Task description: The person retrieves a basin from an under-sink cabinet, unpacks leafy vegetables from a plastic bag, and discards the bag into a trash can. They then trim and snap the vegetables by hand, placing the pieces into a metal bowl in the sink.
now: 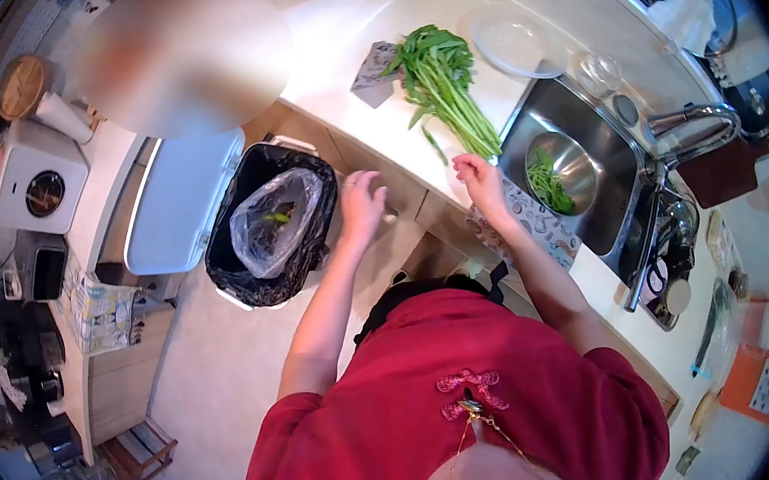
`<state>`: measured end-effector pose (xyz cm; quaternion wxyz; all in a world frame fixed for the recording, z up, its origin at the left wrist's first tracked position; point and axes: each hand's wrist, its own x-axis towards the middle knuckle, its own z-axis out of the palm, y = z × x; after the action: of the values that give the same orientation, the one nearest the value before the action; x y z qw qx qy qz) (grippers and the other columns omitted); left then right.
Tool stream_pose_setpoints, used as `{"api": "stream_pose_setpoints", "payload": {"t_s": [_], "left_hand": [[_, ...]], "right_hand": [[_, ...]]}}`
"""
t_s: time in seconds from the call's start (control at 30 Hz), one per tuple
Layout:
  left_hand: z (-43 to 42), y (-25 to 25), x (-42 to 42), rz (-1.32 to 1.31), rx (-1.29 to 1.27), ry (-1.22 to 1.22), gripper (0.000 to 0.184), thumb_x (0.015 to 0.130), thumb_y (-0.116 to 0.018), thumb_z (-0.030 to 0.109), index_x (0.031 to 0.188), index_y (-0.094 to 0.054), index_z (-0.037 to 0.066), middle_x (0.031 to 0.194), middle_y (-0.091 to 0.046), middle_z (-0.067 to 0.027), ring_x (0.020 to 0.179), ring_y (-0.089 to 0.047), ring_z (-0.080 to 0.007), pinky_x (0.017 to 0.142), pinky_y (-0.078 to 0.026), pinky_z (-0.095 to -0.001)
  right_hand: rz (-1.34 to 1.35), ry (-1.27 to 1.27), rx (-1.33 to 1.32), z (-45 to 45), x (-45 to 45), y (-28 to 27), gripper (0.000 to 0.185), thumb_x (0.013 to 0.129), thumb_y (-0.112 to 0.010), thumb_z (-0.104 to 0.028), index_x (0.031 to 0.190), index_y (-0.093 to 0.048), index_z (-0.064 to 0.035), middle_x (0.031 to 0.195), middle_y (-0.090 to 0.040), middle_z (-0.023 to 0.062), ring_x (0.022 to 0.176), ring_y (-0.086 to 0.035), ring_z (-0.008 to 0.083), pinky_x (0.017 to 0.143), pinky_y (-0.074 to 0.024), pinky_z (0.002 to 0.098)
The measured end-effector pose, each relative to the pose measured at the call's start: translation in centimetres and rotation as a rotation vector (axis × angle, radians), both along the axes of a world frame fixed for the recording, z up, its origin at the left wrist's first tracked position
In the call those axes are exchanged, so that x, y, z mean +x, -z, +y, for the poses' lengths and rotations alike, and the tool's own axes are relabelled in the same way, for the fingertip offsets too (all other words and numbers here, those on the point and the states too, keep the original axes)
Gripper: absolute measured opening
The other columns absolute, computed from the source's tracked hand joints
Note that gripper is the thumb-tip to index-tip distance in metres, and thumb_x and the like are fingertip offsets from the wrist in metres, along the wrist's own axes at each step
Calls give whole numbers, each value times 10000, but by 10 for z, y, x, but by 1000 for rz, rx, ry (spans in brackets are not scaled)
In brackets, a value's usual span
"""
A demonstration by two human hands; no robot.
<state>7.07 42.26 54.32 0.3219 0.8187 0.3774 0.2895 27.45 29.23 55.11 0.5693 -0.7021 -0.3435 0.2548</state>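
A bunch of leafy green vegetables lies on the white counter, its stems toward the sink's near corner. My right hand is just in front of the stem ends at the counter edge. Its fingers are curled together; whatever they hold, if anything, is too small to make out. My left hand hovers beside the trash bin, its fingers loosely bent and apart, with nothing visible in them. Inside the bin, a clear plastic bag holds a few green scraps. Cut greens lie in a metal bowl in the sink.
The steel sink has a faucet on its far side. A clear plastic lid and a folded paper piece are near the greens. A patterned cloth hangs at the sink front. The bin's blue lid stands open.
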Motion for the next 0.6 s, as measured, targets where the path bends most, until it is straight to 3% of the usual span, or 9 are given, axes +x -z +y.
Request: {"api": "stream_pose_setpoints", "payload": {"t_s": [0.03, 0.07, 0.17, 0.3, 0.37, 0.43, 0.5, 0.6], "left_hand": [[-7, -4, 19, -62, -51, 42, 231, 717, -636, 102, 935, -604, 32, 1013, -566, -167, 980, -530, -310, 868, -417, -358], [-13, -9, 36, -85, -37, 101, 230, 720, -634, 105, 939, -613, 39, 955, -599, -139, 921, -561, -300, 836, -438, -362], [-33, -19, 87, -171, -290, 227, 217, 750, -595, 68, 963, -620, 36, 972, -618, -125, 889, -596, -265, 795, -466, -337], [-42, 0, 138, -271, -558, 308, 271, 774, -566, 47, 1044, -587, 27, 1028, -613, -127, 925, -595, -225, 796, -469, -308], [-42, 14, 154, -263, -682, 329, 340, 828, -521, 52, 1165, -488, 18, 1138, -555, -96, 954, -555, -163, 773, -458, -266], [-43, 6, 161, -236, -767, 330, 411, 825, -517, 52, 1223, -421, 18, 1185, -518, -110, 958, -552, -177, 759, -461, -277], [-48, -2, 162, -354, -953, 213, 385, 829, -551, 90, 1192, -456, 4, 1052, -583, -112, 875, -580, -172, 721, -473, -275], [-46, -15, 163, -460, -1069, 172, 362, 854, -558, 138, 1172, -459, -4, 977, -592, -87, 814, -576, -143, 664, -466, -259]], "right_hand": [[-200, 71, 12, -1, 5, -8, 153, 827, -524, -40, 950, -605, 2, 813, -636, 120, 689, -606, 158, 633, -479, 260], [-414, 149, 15, -3, 10, -17, 141, 804, -534, -33, 919, -613, -13, 807, -611, 150, 687, -600, 228, 625, -472, 303], [-567, 195, 24, -5, 35, -20, 142, 771, -548, -21, 896, -615, -26, 815, -589, 156, 750, -577, 300, 667, -464, 357], [-850, 202, -93, -7, 57, -12, 155, 730, -597, -53, 883, -607, -36, 821, -577, 146, 762, -562, 311, 698, -459, 390], [-799, 165, -175, -5, 63, -7, 166, 717, -623, -81, 879, -615, -46, 823, -588, 143, 794, -563, 313, 719, -453, 406], [-769, 48, -305, -3, 69, -3, 186, 711, -616, -84, 896, -616, -67, 856, -596, 154, 843, -548, 338, 759, -442, 409], [-775, 49, -288, 1, 70, -8, 171, 716, -625, -94, 882, -628, -52, 825, -616, 156, 802, -583, 322, 721, -467, 391], [-327, 126, -152, 5, 64, -34, 162, 727, -642, -119, 851, -642, -14, 715, -629, 151, 635, -624, 243, 609, -494, 310]]}}
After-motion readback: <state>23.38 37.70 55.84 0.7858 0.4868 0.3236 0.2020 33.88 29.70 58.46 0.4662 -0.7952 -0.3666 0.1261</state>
